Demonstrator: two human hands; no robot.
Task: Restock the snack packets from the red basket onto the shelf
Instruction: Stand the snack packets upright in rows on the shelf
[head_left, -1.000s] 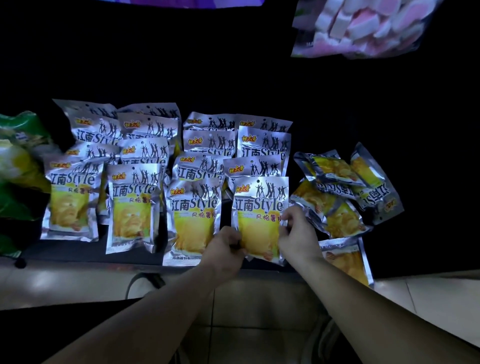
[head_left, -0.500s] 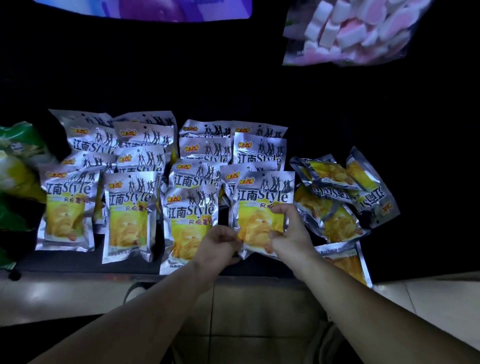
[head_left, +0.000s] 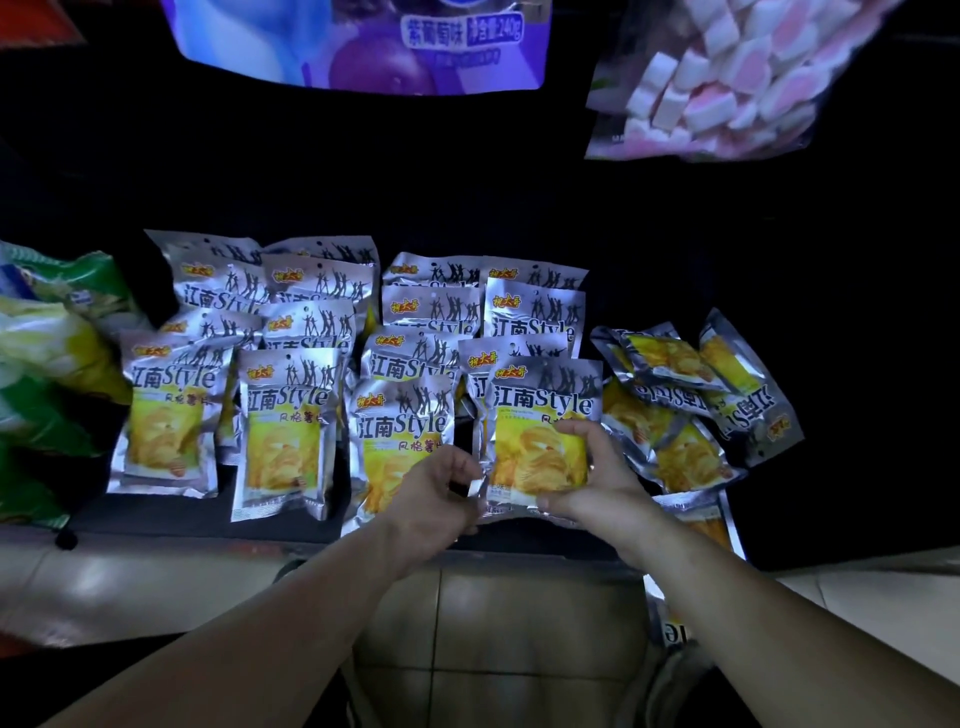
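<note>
Snack packet (head_left: 543, 431), held upright just above the shelf edge (head_left: 182, 522).
Long axis runs back from that edge; right hand (head_left: 597, 483) grips its right side, left hand (head_left: 436, 493) pinches its lower-left corner.

Glossy beige floor tiles (head_left: 493, 623) catch dim light — beyond, the black shelf (head_left: 857, 509) recedes into darkness.

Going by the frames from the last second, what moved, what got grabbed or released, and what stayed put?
The front packet of the rightmost row has risen slightly against its neighbours. The right hand, earlier only at its right edge, now grips that side, fingers across the front. The left hand still pinches its lower left corner. The other rows and the loose heap stayed put.
</note>
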